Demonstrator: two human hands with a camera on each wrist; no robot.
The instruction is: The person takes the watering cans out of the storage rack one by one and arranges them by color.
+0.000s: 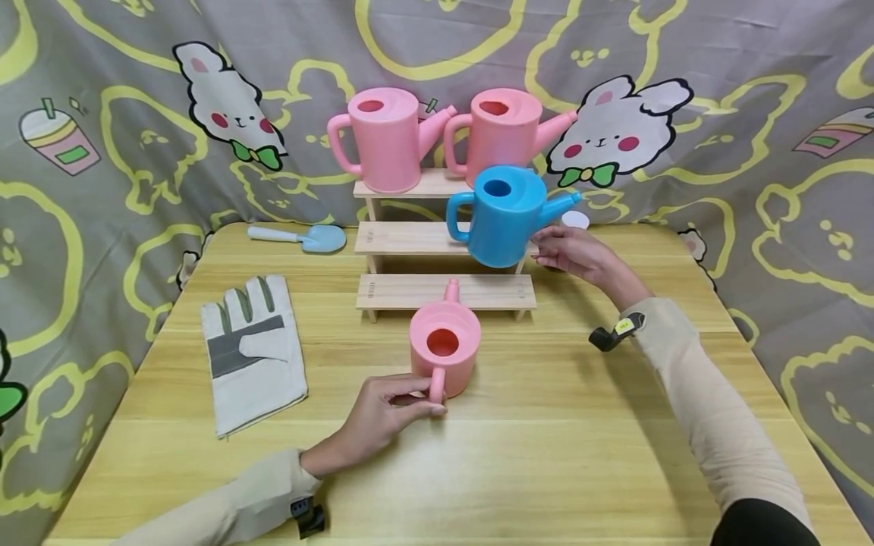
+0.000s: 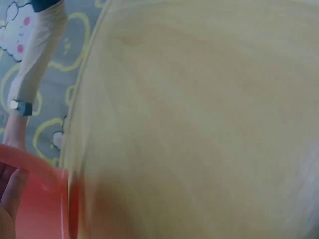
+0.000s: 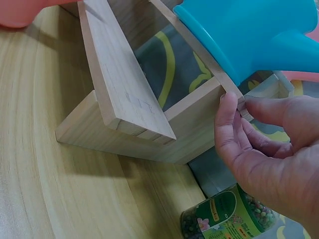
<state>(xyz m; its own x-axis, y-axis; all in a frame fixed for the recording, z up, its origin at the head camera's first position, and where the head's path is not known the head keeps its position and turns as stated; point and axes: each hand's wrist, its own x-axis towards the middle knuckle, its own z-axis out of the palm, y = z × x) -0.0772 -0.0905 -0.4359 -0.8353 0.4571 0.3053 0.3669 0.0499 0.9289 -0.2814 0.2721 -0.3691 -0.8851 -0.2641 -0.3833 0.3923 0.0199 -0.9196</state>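
In the head view, nearest to me, I am seeing the left hand (image 1: 389, 413) lying on the wooden table (image 1: 546, 470) and pinching the handle of the small pink watering can (image 1: 445, 355), which is standing upright on the table just in front of the lowest step of the wooden step shelf (image 1: 444, 292). Further away, the right hand (image 1: 576, 254) is touching the right end of the middle step, just beside the blue watering can (image 1: 501, 216) that is sitting there; its fingers are only lightly bent and are grasping nothing. Two more pink watering cans (image 1: 385, 140) are standing on the top step. A work glove (image 1: 253, 353) and a small blue trowel (image 1: 300, 237) are lying on the left. I am judging that three cans are already placed on the shelf and the fourth one is not yet lifted, so the lowest step is still waiting. In the left wrist view I am seeing only the blurred pink handle (image 2: 30, 164) with fingers (image 2: 12, 194) against it. In the right wrist view the fingertips (image 3: 229, 107) are pressing the edge of the shelf board, under the blue can (image 3: 254, 35), and a small jar of pellets (image 3: 224, 216) is lying below the hand.
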